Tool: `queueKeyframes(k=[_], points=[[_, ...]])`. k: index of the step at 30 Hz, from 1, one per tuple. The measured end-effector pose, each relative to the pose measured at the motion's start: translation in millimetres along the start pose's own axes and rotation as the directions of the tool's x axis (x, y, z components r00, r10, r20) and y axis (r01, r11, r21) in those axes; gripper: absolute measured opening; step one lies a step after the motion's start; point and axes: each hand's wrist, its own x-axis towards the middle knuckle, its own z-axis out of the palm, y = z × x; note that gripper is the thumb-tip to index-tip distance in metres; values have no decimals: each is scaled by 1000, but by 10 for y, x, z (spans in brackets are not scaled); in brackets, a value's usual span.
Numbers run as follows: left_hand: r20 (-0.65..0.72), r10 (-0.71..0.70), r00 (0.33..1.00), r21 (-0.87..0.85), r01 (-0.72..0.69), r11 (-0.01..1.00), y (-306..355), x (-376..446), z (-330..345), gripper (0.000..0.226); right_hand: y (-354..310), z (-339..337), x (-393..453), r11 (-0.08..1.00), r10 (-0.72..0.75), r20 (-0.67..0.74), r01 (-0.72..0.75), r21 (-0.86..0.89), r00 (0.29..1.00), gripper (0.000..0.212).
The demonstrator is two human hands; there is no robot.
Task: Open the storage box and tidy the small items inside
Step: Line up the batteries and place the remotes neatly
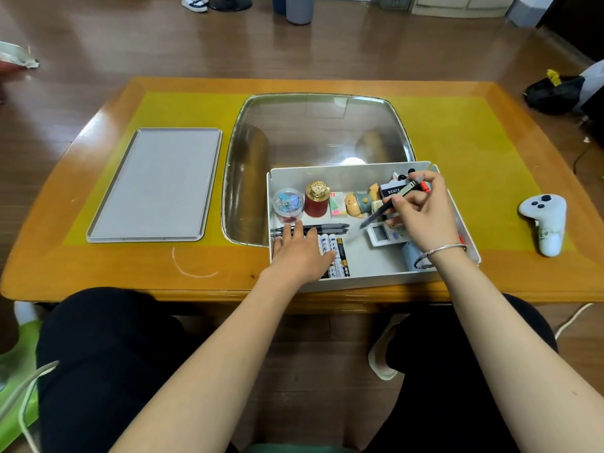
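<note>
Open white plastic storage box [359, 276] at the table's six o'clock edge, tidying seemingly well along.
Flat grey lid [153, 184] lies at nine o'clock. Left hand [300, 253] rests spread on lined-up markers [336, 253]; right hand [421, 214] pinches a dark pen [385, 207] awaiting placement.

Bare forearms, no sleeves; silver bangle [446, 248] on right wrist; black trousers [108, 354], probably.

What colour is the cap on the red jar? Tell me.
Gold, on the red jar in the storage box; head view.
</note>
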Motion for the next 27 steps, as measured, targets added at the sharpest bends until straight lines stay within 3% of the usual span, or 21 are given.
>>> queueKeyframes(k=[3,6,12,14,16,18,24,25,27], points=[[-98,40,994,-79,-47,996,-5,-24,-9,71,-1,76,19,999,5,32,-6,37,999,36],[-247,139,959,-158,-181,971,-2,-62,-29,60,-7,134,17,998,-19,64,14,69,998,32],[-290,215,933,-233,-286,929,1,-151,-85,15,-70,367,-10,993,21,150,-38,110,989,40],[-323,162,932,-280,-258,925,-7,-168,-102,17,-88,453,-26,998,39,209,-49,41,977,37],[-339,150,929,-296,-257,920,-3,-174,-103,18,-75,507,-55,986,9,318,44,-160,948,19],[-330,198,923,-250,-288,924,1,-180,-91,19,-37,541,-87,957,-16,379,123,-261,925,24],[-257,275,927,-264,-341,902,9,-208,-71,32,47,549,-19,979,16,303,46,-198,953,24],[-355,285,890,-239,-381,893,1,-226,-61,31,67,523,12,974,15,274,48,-220,961,23],[-644,277,713,-156,-476,865,-23,-266,-38,24,103,454,69,958,-20,267,94,-270,964,14]])
